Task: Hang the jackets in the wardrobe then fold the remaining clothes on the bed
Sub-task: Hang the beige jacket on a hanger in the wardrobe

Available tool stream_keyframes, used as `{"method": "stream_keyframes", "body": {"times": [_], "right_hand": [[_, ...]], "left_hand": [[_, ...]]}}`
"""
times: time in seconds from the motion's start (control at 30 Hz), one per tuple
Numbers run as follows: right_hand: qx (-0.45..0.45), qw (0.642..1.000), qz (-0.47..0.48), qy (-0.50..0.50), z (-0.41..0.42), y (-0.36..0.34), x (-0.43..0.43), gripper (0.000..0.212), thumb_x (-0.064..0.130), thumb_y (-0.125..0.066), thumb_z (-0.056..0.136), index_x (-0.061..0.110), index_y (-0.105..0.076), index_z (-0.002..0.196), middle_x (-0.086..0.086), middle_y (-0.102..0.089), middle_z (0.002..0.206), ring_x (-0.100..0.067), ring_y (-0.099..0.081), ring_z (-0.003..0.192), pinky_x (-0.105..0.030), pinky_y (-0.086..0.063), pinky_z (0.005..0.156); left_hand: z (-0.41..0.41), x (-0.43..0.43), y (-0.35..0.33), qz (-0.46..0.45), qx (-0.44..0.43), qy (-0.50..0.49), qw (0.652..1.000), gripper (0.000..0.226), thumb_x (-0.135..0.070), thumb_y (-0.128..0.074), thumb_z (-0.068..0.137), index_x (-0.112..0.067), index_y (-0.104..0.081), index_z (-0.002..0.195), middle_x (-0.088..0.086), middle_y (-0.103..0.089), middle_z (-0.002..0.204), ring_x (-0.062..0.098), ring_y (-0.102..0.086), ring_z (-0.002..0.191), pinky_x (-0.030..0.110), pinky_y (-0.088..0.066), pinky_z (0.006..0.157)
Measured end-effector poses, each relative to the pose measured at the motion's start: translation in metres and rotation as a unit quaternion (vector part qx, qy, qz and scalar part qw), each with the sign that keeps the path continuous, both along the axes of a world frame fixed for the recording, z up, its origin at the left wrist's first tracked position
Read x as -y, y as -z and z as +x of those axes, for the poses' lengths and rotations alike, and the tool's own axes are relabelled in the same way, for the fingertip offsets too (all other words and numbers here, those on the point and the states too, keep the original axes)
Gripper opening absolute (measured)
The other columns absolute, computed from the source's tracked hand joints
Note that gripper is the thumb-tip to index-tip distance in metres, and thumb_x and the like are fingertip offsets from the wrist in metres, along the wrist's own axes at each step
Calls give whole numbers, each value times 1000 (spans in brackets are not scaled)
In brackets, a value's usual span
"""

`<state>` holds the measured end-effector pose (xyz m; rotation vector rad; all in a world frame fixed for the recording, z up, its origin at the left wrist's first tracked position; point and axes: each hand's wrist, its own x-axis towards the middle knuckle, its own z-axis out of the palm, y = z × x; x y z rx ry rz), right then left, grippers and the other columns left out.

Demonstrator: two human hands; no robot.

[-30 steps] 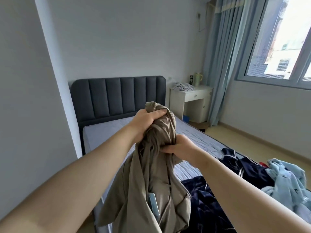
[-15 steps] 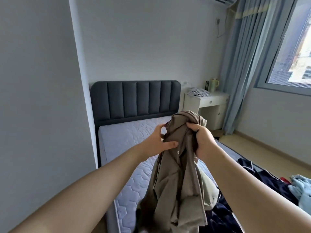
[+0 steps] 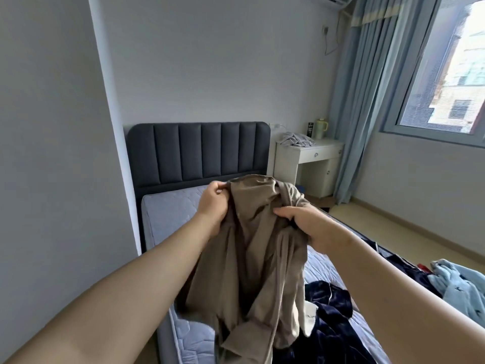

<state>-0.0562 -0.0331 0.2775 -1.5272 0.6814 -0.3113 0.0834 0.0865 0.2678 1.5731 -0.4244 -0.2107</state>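
A taupe jacket (image 3: 252, 258) hangs in the air over the bed (image 3: 168, 208), held up by both hands. My left hand (image 3: 214, 203) pinches its top edge at the left. My right hand (image 3: 309, 227) grips a bunch of its fabric at the right, a little lower. The jacket's lower part and a cuff dangle down to the frame's bottom edge. On the mattress behind it lie a dark navy garment (image 3: 328, 324) and a light blue patterned garment (image 3: 462, 287) at the far right.
A dark padded headboard (image 3: 199, 151) stands against the back wall. A white bedside desk (image 3: 309, 156) carries crumpled cloth and a pale green kettle (image 3: 321, 125). Blue curtains (image 3: 362, 101) and a window fill the right. A wall corner juts at left.
My hands have spread the jacket's top wider; the left shifted to its left edge, the right dropped lower on the right. The view has turned slightly.
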Motion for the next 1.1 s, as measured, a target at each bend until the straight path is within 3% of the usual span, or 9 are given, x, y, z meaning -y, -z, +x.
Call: {"method": "stream_keyframes", "body": {"times": [0.1,0.17,0.3,0.4,0.47,0.63,0.77,0.9,1.1], "right_hand": [[-151,976,-140,-71,-5,6,-7,46,27,-71,80,10,-53,119,-10,-63,112,-26,-63,98,-37,-53,86],[-201,948,-230,-87,-7,9,-10,34,29,-69,82,13,-53,106,-5,-58,102,-18,-57,88,-28,-48,73],[-109,959,-263,6,-5,13,-6,27,27,-73,75,15,-50,71,0,-49,74,-13,-46,67,-24,-36,58],[-17,970,-239,48,1,9,-7,68,24,-80,64,28,-46,122,1,-42,115,-19,-43,110,-39,-44,95],[2,974,-225,-19,6,6,-12,93,22,-82,55,38,-36,135,3,-44,127,-20,-42,120,-42,-39,104],[40,959,-271,-67,13,3,-28,24,3,-74,72,21,-60,78,4,-63,78,-17,-58,83,-34,-50,81],[70,971,-221,-54,12,3,-28,23,-3,-70,75,9,-63,94,-8,-66,88,-23,-61,87,-38,-52,84],[87,974,-206,-37,17,4,-26,19,-8,-61,80,2,-58,96,-22,-63,92,-30,-59,87,-50,-51,84],[189,971,-111,99,30,-9,-18,28,-7,-50,84,17,-44,70,-6,-50,67,-19,-46,66,-36,-43,65]], "left_hand": [[-3,-1,-20,-14,102,-4,995,26,-10,-42,95,-26,-54,80,2,-61,87,18,-55,80,33,-46,74],[-7,-2,-31,-23,165,24,986,27,-9,-43,95,-29,-54,79,-5,-58,82,11,-53,77,24,-45,71],[-10,-6,-38,-33,216,78,973,22,-8,-45,95,-24,-57,85,-8,-59,81,7,-54,77,22,-42,75],[-12,-12,-44,-49,219,136,965,25,-7,-45,96,-25,-58,85,-10,-60,81,4,-54,77,21,-41,76],[-19,-15,-48,-36,231,192,953,25,-7,-46,96,-26,-58,85,-9,-61,84,3,-55,78,18,-42,74],[-22,-19,-45,49,276,218,935,19,-13,-46,96,-27,-56,89,-8,-59,78,1,-53,71,18,-43,72],[-15,-27,-32,110,288,188,932,9,-28,-53,93,-32,-55,86,-9,-45,63,3,-41,57,18,-36,60],[-8,-38,-24,126,242,198,941,11,-32,-59,89,-32,-56,99,-9,-50,78,3,-47,67,17,-41,65],[2,-33,32,177,16,83,981,68,-58,-53,84,-13,-41,133,11,-46,132,23,-48,115,30,-39,92]]}}
